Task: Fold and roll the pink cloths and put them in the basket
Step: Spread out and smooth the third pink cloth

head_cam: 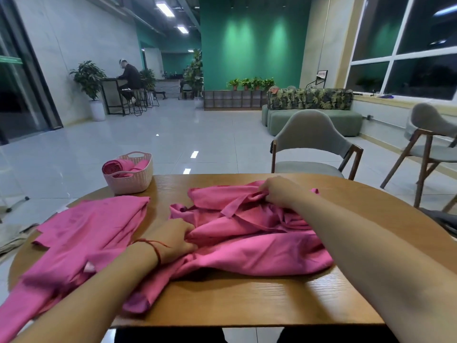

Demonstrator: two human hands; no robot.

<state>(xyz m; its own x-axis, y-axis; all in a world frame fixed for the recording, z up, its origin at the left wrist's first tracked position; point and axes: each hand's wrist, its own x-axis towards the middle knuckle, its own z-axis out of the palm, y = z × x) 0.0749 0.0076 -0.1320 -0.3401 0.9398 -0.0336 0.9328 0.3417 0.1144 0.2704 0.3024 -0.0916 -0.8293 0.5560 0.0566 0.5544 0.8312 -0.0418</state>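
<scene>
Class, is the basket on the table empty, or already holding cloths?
Holding cloths: at least two pink rolls show inside the basket.

One wide head camera looks forward and down, close above the left hand [173, 240], the right hand [280, 191] and the table [247, 300].

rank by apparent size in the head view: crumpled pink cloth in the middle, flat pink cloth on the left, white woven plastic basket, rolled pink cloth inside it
1. crumpled pink cloth and flat pink cloth: largest, too alike to rank; the flat one runs off frame
2. white woven plastic basket
3. rolled pink cloth
</scene>
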